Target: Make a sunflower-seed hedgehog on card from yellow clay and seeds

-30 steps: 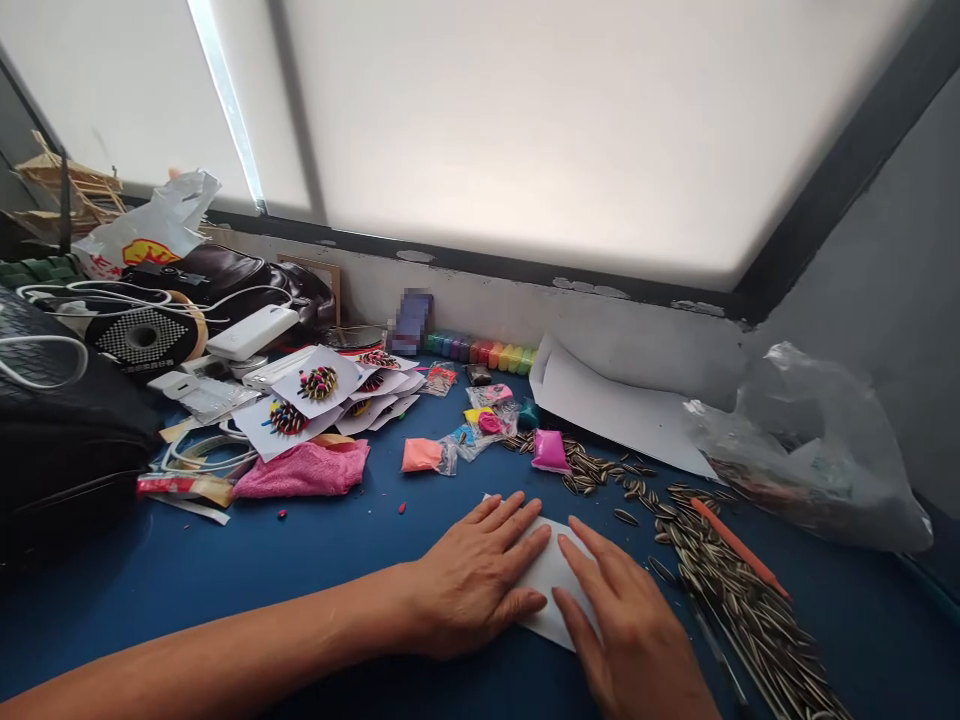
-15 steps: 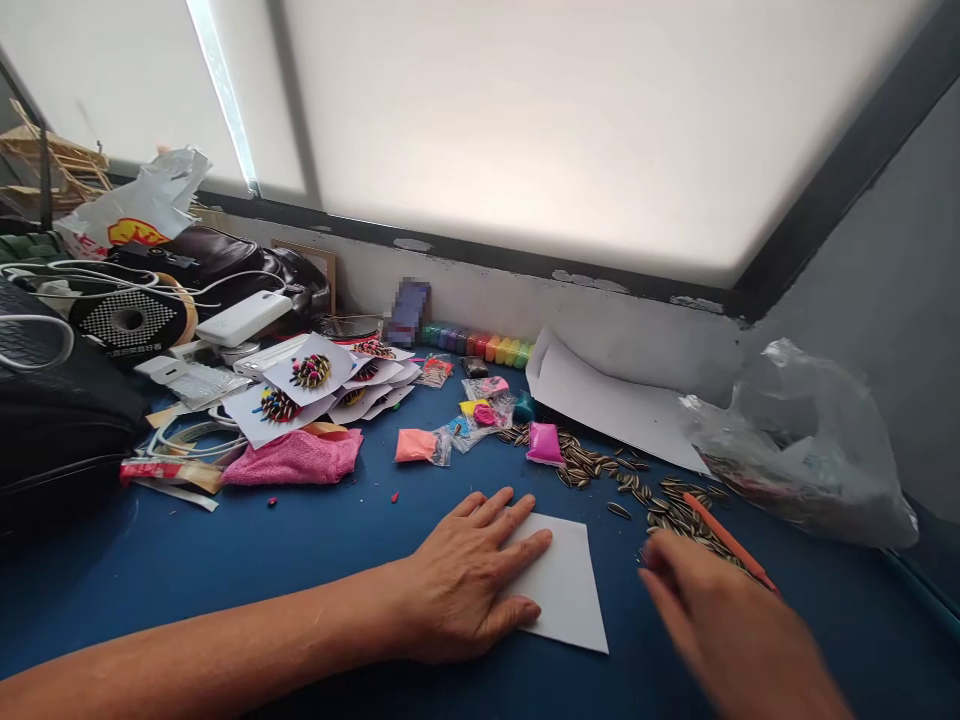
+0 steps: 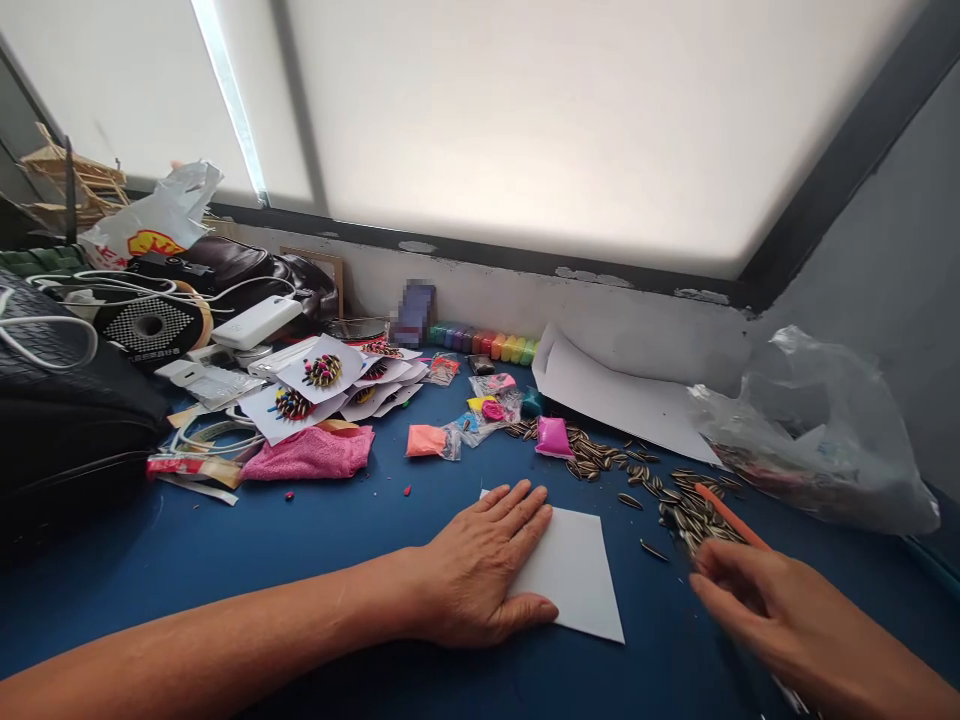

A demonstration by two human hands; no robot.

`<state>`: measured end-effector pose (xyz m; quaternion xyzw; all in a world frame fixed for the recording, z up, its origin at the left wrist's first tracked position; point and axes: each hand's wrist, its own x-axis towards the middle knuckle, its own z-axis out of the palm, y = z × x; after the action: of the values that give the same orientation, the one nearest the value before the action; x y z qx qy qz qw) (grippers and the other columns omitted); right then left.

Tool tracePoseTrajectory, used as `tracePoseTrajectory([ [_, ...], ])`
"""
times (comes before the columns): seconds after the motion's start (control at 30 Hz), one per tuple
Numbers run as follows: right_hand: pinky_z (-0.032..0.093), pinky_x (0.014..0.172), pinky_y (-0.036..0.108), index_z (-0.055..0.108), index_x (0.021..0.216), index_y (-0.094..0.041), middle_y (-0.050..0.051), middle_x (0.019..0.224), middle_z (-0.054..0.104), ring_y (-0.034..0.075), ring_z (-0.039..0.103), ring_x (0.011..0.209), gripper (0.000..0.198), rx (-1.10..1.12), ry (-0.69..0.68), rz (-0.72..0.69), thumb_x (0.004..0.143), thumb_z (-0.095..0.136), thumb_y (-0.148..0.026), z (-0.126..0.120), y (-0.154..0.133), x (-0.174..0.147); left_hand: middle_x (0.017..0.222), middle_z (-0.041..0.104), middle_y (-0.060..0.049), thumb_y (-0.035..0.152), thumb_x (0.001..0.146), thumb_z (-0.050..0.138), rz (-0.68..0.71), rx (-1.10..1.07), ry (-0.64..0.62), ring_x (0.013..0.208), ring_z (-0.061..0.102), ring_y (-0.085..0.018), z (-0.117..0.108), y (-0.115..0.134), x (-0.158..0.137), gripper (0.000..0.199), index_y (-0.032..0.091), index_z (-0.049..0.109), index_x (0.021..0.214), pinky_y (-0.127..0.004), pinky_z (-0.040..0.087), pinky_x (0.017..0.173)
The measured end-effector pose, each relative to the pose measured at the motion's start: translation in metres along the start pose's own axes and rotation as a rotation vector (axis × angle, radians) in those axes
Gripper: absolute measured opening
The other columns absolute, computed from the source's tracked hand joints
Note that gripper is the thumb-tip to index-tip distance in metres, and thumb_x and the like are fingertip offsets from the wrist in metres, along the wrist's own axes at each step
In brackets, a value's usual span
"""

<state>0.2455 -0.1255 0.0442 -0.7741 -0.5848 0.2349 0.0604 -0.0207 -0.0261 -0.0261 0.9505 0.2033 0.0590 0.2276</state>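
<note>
My left hand (image 3: 499, 570) lies flat with its fingers stretched, pressing on a small white sheet of paper or card (image 3: 577, 575) on the blue table. Its palm covers the sheet's left part. At the right, my right hand (image 3: 772, 610) is curled, thumb and index finger brought together at the near edge of a heap of striped sunflower seeds (image 3: 694, 510). What it pinches is blurred and I cannot make it out. A thin shiny thing (image 3: 787, 695) shows below that hand. An orange stick-like tool (image 3: 731, 517) lies across the seeds, just beyond the fingers.
Packets of coloured clay, one magenta (image 3: 555, 437) and one orange (image 3: 425, 440), lie beyond the sheet. Seed-decorated cards (image 3: 322, 370) are stacked left, above a pink cloth (image 3: 309, 455). A black bag (image 3: 67, 420) stands far left, a plastic bag (image 3: 832, 450) at right.
My right hand has moved right, and more of its forearm shows. The whole view has shifted slightly. My left hand stays flat on the sheet.
</note>
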Motion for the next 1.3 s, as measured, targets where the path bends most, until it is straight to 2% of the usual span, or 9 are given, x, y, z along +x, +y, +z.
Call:
tracePoseTrajectory([
  [0.13,0.037,0.051,0.028,0.064,0.08,-0.026,0.0,0.068,0.055,0.015,0.048,0.058,0.036,0.645,-0.02,-0.184,0.079,0.064,-0.062,0.017,-0.004,0.0,0.164,0.006,-0.016,0.065,0.099,0.04,0.047,-0.02,-0.016,0.153,0.001,-0.029,-0.001,-0.001,0.0,0.085,0.009,0.019,0.159,-0.048,0.007,0.124],
  [0.23,0.033,0.048,0.024,0.062,0.085,-0.025,-0.004,0.056,0.047,0.011,0.044,0.051,0.037,0.975,-0.215,-0.151,0.078,0.07,-0.06,0.036,-0.009,0.005,0.164,0.006,-0.015,0.064,0.099,0.041,0.066,-0.038,-0.045,0.153,0.0,-0.028,-0.003,0.0,0.001,0.084,0.009,0.02,0.159,-0.047,0.005,0.124],
  [0.37,0.033,0.047,0.022,0.057,0.08,-0.023,-0.008,0.053,0.044,0.008,0.039,0.045,0.036,1.282,-0.247,-0.119,0.077,0.074,-0.055,0.06,-0.021,0.012,0.164,0.005,-0.016,0.063,0.101,0.04,0.058,-0.034,-0.076,0.153,0.0,-0.028,-0.009,0.002,0.002,0.083,0.007,0.019,0.159,-0.047,0.006,0.124],
  [0.5,0.045,0.059,0.025,0.062,0.073,-0.02,-0.003,0.065,0.056,0.011,0.053,0.06,0.039,1.297,-0.257,-0.059,0.076,0.076,-0.056,0.074,-0.036,0.012,0.164,0.013,-0.012,0.05,0.106,0.033,0.046,0.022,-0.118,0.153,0.008,-0.023,-0.021,-0.007,0.004,0.065,0.012,0.026,0.158,-0.039,0.016,0.124],
  [0.6,0.049,0.076,0.026,0.066,0.078,-0.021,0.0,0.08,0.065,0.015,0.06,0.077,0.038,1.326,-0.168,0.043,0.071,0.081,-0.056,0.075,-0.041,0.009,0.164,0.011,-0.013,0.05,0.105,0.038,0.012,0.064,-0.084,0.153,0.004,-0.027,-0.025,-0.024,0.007,0.065,0.012,0.028,0.158,-0.045,0.009,0.124],
  [0.73,0.049,0.07,0.026,0.067,0.077,-0.022,0.0,0.079,0.063,0.015,0.057,0.074,0.039,1.267,-0.235,0.039,0.075,0.076,-0.06,0.075,-0.037,0.01,0.165,0.014,-0.008,0.052,0.106,0.037,-0.025,0.107,-0.028,0.153,0.007,-0.026,-0.026,-0.049,0.011,0.061,0.02,0.029,0.158,-0.045,0.006,0.125],
  [0.8,0.048,0.068,0.026,0.068,0.078,-0.022,-0.001,0.079,0.062,0.014,0.056,0.072,0.04,1.279,-0.223,0.0,0.078,0.072,-0.061,0.076,-0.033,0.011,0.165,0.012,-0.013,0.047,0.106,0.037,-0.088,0.128,0.041,0.153,0.005,-0.03,-0.03,-0.054,0.012,0.062,0.012,0.029,0.157,-0.048,0.006,0.124],
  [1.0,0.046,0.06,0.023,0.076,0.087,-0.02,-0.003,0.064,0.055,0.011,0.053,0.061,0.039,1.316,-0.122,0.038,0.075,0.076,-0.058,0.075,-0.038,0.009,0.163,0.024,-0.009,0.051,0.106,0.034,-0.051,0.112,0.047,0.153,0.016,-0.022,-0.047,-0.029,0.003,0.059,0.016,0.037,0.154,-0.038,0.019,0.123],
  [1.3,0.048,0.063,0.022,0.068,0.09,-0.023,-0.002,0.068,0.064,0.011,0.055,0.064,0.045,1.321,-0.148,0.089,0.068,0.083,-0.059,0.063,-0.044,0.011,0.165,0.007,-0.013,0.061,0.101,0.039,0.039,0.017,-0.034,0.153,0.002,-0.026,-0.014,-0.017,-0.018,0.079,0.012,0.019,0.16,-0.044,0.003,0.125],
])
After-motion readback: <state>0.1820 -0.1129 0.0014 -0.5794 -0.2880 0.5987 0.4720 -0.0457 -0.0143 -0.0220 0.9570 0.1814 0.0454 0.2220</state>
